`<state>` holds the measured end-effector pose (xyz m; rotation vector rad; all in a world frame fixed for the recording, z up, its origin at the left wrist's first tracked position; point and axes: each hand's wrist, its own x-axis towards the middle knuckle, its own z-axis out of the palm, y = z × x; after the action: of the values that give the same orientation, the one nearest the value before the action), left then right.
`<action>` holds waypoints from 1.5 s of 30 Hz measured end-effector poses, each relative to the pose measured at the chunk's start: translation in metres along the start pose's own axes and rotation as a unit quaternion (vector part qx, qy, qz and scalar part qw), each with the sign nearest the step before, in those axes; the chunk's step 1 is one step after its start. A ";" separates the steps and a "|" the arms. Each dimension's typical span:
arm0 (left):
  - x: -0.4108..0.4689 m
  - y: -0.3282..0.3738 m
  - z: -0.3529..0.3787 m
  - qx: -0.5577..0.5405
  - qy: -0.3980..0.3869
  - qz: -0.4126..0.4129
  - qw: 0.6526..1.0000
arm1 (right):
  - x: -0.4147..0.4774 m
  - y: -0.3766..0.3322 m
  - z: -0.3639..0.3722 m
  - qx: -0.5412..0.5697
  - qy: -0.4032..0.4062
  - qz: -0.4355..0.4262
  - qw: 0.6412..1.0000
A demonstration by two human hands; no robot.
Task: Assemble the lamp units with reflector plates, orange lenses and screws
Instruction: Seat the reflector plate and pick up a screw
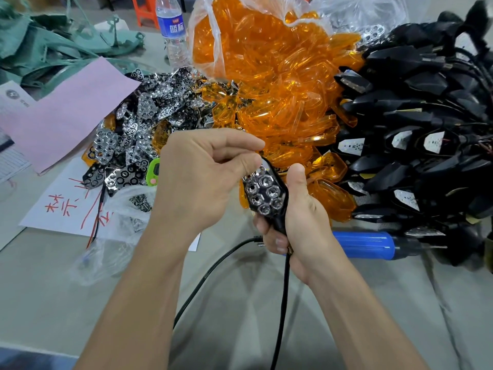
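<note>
Hands meet at the middle of a grey table (66,303), seen from above. The right hand (301,225) grips a black lamp unit (277,209) by its stem, fingers wrapped around it and thumb upright against its right edge; a black cable (282,303) hangs from the stem toward the viewer. A chrome reflector plate (264,194) with honeycomb holes sits in the face of the unit. The left hand (202,177) curls over the top end of that plate, thumb and forefinger pressed together at its upper edge; whether they pinch the plate or something small cannot be told. Behind the hands, a heap of loose reflector plates (149,116) lies left of centre, a clear bag spilling orange lenses (269,76) sits in the centre, and a pile of black lamp housings (426,124) fills the right. A blue-handled screwdriver (365,244) lies on the table just right of the right hand. A small plastic bag of screws (138,204) rests under the left wrist, on white paper with red writing (61,206). A pink sheet (66,110) and a water bottle (172,30) lie farther back.
</note>
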<state>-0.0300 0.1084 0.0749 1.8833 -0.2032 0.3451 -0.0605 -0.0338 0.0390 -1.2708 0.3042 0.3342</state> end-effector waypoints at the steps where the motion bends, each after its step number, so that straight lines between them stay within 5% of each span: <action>1: 0.001 0.000 0.001 -0.009 0.000 0.000 1.000 | 0.000 0.000 0.000 -0.002 -0.004 -0.002 1.000; 18: 0.004 0.003 0.007 0.001 0.011 0.013 1.000 | 0.001 -0.001 -0.001 -0.029 -0.049 -0.024 0.998; 29: -0.008 0.005 0.012 0.126 0.125 0.068 0.982 | -0.002 -0.007 -0.001 -0.034 -0.087 -0.046 0.995; 32: -0.008 -0.005 0.010 -0.033 0.063 -0.022 0.997 | -0.003 -0.007 0.000 -0.036 -0.084 -0.044 0.995; 36: -0.011 -0.014 0.010 -0.213 -0.060 -0.121 0.968 | -0.005 -0.009 0.001 -0.027 -0.092 -0.057 0.994; 41: -0.013 -0.016 0.011 -0.331 -0.057 -0.149 0.930 | -0.007 -0.010 0.005 -0.027 -0.108 -0.088 0.990; 45: -0.012 -0.016 0.015 -0.323 -0.044 -0.126 0.937 | -0.008 -0.009 0.006 -0.026 -0.107 -0.104 0.989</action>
<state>-0.0348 0.0996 0.0523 1.2512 -0.1122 0.0062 -0.0637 -0.0305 0.0513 -1.2919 -0.0196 0.2977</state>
